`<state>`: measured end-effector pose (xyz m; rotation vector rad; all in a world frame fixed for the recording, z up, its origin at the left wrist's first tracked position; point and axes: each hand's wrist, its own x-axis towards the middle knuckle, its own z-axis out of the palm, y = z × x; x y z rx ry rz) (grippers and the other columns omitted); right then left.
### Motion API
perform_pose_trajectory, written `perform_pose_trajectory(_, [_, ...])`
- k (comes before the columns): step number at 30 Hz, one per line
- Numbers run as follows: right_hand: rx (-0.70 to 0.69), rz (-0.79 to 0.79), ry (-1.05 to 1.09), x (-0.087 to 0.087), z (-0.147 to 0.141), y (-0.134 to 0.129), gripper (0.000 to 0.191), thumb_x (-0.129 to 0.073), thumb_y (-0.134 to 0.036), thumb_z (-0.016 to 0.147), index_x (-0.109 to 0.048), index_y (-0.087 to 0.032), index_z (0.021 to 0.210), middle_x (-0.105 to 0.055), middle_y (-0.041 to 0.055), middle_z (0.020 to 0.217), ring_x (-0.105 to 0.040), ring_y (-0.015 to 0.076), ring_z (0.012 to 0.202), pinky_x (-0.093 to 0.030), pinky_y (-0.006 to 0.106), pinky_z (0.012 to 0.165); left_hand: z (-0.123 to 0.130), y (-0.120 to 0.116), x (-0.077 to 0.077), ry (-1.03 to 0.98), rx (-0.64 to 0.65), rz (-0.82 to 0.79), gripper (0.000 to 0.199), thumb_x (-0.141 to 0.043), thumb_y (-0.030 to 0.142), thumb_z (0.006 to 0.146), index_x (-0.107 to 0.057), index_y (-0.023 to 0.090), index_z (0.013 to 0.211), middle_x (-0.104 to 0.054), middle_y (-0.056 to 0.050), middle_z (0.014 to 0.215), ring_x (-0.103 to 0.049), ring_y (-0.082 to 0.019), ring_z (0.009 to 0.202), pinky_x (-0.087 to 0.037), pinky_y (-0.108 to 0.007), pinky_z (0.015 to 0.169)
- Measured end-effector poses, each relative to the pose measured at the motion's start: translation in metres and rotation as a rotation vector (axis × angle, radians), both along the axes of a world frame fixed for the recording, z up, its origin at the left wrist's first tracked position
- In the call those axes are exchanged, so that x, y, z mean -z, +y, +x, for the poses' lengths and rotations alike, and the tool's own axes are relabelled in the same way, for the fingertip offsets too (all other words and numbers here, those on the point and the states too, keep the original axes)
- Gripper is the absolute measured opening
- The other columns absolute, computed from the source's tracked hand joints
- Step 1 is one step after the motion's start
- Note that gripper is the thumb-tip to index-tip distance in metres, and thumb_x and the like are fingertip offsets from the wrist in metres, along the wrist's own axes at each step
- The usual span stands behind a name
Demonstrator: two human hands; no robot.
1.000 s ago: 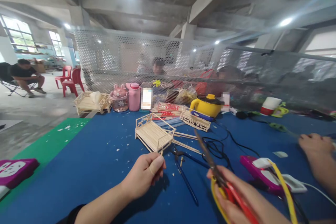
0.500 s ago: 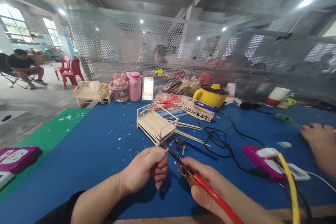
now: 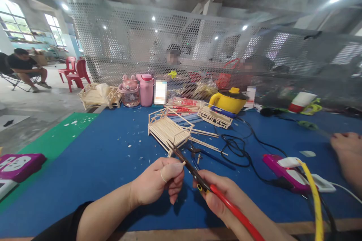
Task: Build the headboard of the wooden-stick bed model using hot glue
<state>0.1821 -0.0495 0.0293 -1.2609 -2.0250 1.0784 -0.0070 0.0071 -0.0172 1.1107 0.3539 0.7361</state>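
Red-handled scissors (image 3: 195, 173) in the right hand (image 3: 232, 191) run out of view.

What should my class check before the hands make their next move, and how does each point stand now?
1. Thin pale wooden stick gripped in the left hand: ok, its end pokes out.
2. Red-handled cutting tool with dark metal blades held in the right hand: ok.
3. Blades well clear of the left hand's fingers: not ok, I'd say; they pass close by.
4. Blades touching the stick: cannot tell.
5. Blade tips clear of the pale wooden slatted model: cannot tell; they overlap in view.
6. Blue-handled metal pliers out of both hands: ok, lying on the blue tabletop.
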Motion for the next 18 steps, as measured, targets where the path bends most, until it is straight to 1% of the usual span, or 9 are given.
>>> perform_pose_trajectory(3, [0.077, 0.030, -0.021, 0.003, 0.000, -0.002, 0.040, -0.048, -0.056, 0.083, -0.063, -0.020, 0.093, -0.051, 0.0004, 0.066, -0.042, 0.0126, 0.059, -0.038, 0.023, 0.053, -0.001, -0.001, -0.002, 0.051, -0.022, 0.044, 0.043, -0.051, 0.052, 0.081, -0.047, 0.016, 0.057, -0.035, 0.006, 0.046, -0.036, -0.007, 0.040, -0.039, -0.021, 0.041])
perform_pose_trajectory(5, [0.160, -0.023, 0.046, 0.007, -0.001, 0.001, 0.038, -0.050, -0.054, 0.083, -0.059, -0.021, 0.097, -0.048, -0.0019, 0.064, -0.039, 0.0107, 0.054, -0.035, 0.021, 0.047, -0.001, -0.003, -0.004, 0.162, -0.093, 0.155, 0.041, -0.048, 0.051, 0.084, -0.056, 0.014, 0.066, -0.040, 0.005, 0.048, -0.040, -0.008, 0.043, -0.039, -0.021, 0.045])
perform_pose_trajectory(7, [0.262, -0.069, 0.165, 0.009, -0.004, 0.005, 0.038, -0.054, -0.053, 0.081, -0.054, -0.021, 0.101, -0.047, -0.0037, 0.064, -0.039, 0.0095, 0.052, -0.035, 0.020, 0.046, -0.002, -0.005, -0.006, 0.325, -0.213, 0.360, 0.038, -0.047, 0.046, 0.086, -0.061, 0.013, 0.073, -0.044, 0.003, 0.053, -0.042, -0.009, 0.048, -0.036, -0.021, 0.049])
perform_pose_trajectory(9, [0.337, -0.070, 0.279, 0.009, -0.008, 0.009, 0.040, -0.061, -0.050, 0.076, -0.050, -0.022, 0.103, -0.049, -0.0040, 0.068, -0.045, 0.0098, 0.056, -0.040, 0.021, 0.050, -0.002, -0.006, -0.007, 0.487, -0.315, 0.625, 0.033, -0.048, 0.038, 0.087, -0.061, 0.013, 0.070, -0.047, 0.002, 0.057, -0.041, -0.008, 0.053, -0.033, -0.021, 0.052])
perform_pose_trajectory(11, [0.344, -0.042, 0.343, 0.008, -0.013, 0.013, 0.040, -0.066, -0.044, 0.074, -0.049, -0.023, 0.103, -0.053, -0.0034, 0.072, -0.050, 0.0109, 0.063, -0.044, 0.021, 0.058, -0.003, -0.006, -0.005, 0.586, -0.356, 0.876, 0.029, -0.049, 0.031, 0.086, -0.058, 0.014, 0.065, -0.048, 0.001, 0.060, -0.041, -0.008, 0.056, -0.032, -0.021, 0.054])
perform_pose_trajectory(13, [0.330, -0.028, 0.360, 0.007, -0.018, 0.015, 0.034, -0.066, -0.038, 0.075, -0.049, -0.022, 0.100, -0.054, -0.0036, 0.073, -0.052, 0.0106, 0.065, -0.045, 0.021, 0.060, -0.003, -0.006, -0.003, 0.631, -0.374, 1.043, 0.024, -0.049, 0.026, 0.086, -0.059, 0.015, 0.066, -0.050, 0.001, 0.060, -0.043, -0.009, 0.057, -0.032, -0.021, 0.055])
perform_pose_trajectory(15, [0.311, -0.036, 0.373, 0.008, -0.022, 0.016, 0.028, -0.064, -0.033, 0.077, -0.049, -0.022, 0.099, -0.054, -0.0040, 0.072, -0.052, 0.0098, 0.064, -0.044, 0.021, 0.059, -0.003, -0.006, -0.001, 0.634, -0.419, 1.130, 0.021, -0.050, 0.024, 0.085, -0.060, 0.015, 0.068, -0.053, 0.000, 0.060, -0.046, -0.010, 0.057, -0.033, -0.021, 0.055])
perform_pose_trajectory(16, [0.304, -0.050, 0.392, 0.009, -0.024, 0.016, 0.027, -0.064, -0.032, 0.078, -0.049, -0.022, 0.099, -0.054, -0.0040, 0.072, -0.052, 0.0096, 0.063, -0.044, 0.021, 0.059, -0.003, -0.006, 0.000, 0.622, -0.450, 1.145, 0.020, -0.050, 0.023, 0.085, -0.062, 0.015, 0.071, -0.055, -0.001, 0.061, -0.047, -0.010, 0.057, -0.034, -0.021, 0.055])
perform_pose_trajectory(18, [0.297, -0.084, 0.490, 0.014, -0.026, 0.017, 0.029, -0.064, -0.031, 0.077, -0.049, -0.023, 0.100, -0.056, -0.0041, 0.072, -0.054, 0.0098, 0.062, -0.046, 0.022, 0.059, -0.003, -0.008, -0.001, 0.567, -0.519, 1.090, 0.017, -0.054, 0.024, 0.085, -0.066, 0.016, 0.077, -0.060, -0.002, 0.063, -0.050, -0.010, 0.058, -0.036, -0.021, 0.056])
